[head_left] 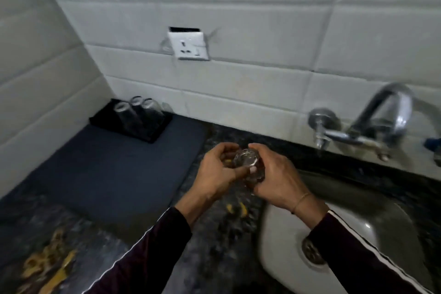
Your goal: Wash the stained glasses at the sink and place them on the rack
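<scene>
The glass (248, 162) was held between both hands over the counter edge beside the sink (281, 234), gripped by the right hand (274, 179) and pinched by the left hand (219, 169); its open mouth was tipped up-left, toward the rack (133, 122) well off to the left.

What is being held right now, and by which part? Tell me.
A clear glass, held in both hands: the right hand wraps its side wall, and the left hand has its fingers at the rim end.
</scene>
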